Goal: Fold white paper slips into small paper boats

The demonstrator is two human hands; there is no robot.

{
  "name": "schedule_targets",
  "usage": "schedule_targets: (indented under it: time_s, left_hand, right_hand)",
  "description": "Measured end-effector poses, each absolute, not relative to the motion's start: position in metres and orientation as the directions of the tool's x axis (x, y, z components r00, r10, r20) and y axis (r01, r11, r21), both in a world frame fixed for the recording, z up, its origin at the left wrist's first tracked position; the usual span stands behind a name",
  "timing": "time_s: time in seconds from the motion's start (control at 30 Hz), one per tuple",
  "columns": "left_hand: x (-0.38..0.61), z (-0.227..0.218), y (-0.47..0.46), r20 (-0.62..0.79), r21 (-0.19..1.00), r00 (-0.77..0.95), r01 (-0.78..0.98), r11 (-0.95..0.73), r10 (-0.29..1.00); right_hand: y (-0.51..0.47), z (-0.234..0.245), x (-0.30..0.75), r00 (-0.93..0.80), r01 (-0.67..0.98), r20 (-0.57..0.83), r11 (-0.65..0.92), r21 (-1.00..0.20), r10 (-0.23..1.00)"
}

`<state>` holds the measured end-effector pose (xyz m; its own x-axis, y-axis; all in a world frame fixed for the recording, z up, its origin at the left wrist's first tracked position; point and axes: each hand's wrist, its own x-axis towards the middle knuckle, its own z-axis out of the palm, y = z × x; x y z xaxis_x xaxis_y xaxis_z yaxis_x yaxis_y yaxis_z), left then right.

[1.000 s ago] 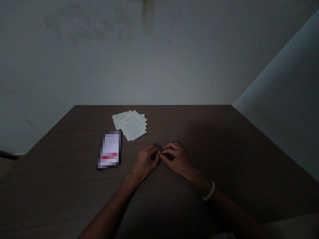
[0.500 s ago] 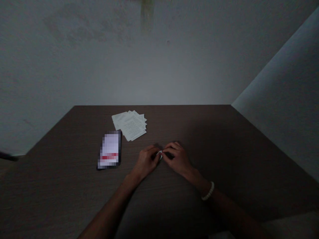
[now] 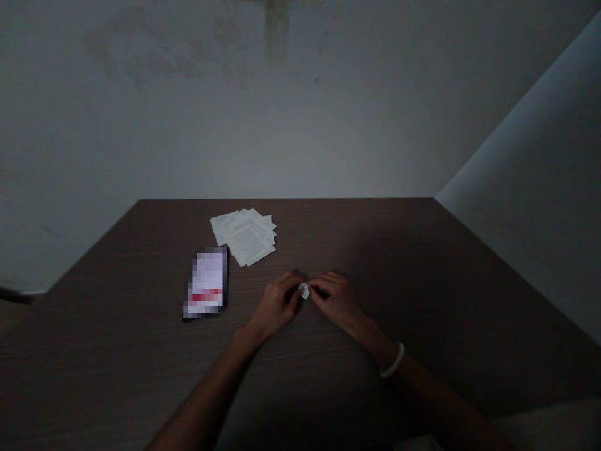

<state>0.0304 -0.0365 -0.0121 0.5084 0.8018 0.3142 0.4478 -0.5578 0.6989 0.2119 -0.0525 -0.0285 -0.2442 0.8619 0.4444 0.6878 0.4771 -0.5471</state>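
Note:
My left hand (image 3: 276,304) and my right hand (image 3: 337,299) meet at the middle of the dark wooden table (image 3: 422,300). Both have their fingers curled and pinched on a small folded piece of white paper (image 3: 305,291) held between the fingertips, just above the tabletop. A white bead bracelet (image 3: 393,361) circles my right wrist. Most of the small paper is hidden by the fingers.
A fanned stack of printed white paper slips (image 3: 245,235) lies beyond my left hand. A phone (image 3: 207,290) with a lit screen lies to the left of it. Grey walls border the table at the far edge and on the right.
The small white paper shows more between the fingertips now, and my fingers have shifted slightly around it. Both hands stay in the same place.

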Motion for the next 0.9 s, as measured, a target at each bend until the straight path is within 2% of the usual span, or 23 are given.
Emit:
schedule_targets:
  time_s: [0.2,0.53,0.9]
  left_hand:
    - [0.030,-0.017,-0.035,0.355,0.661,0.504,0.460,-0.593,0.787]
    - [0.029,-0.015,-0.035,0.370,0.626,0.542,0.455,-0.633,0.755]
    - [0.023,-0.020,-0.033,0.405,0.606,0.568,0.419,-0.676,0.716]
  right_hand:
    - [-0.051,-0.027,0.216,-0.299,0.676,0.461,0.526,-0.516,0.836]
    - [-0.053,-0.027,0.222,-0.399,0.687,0.413,0.566,-0.457,0.818]
    - [-0.050,-0.026,0.227,-0.555,0.644,0.422,0.692,-0.327,0.717]
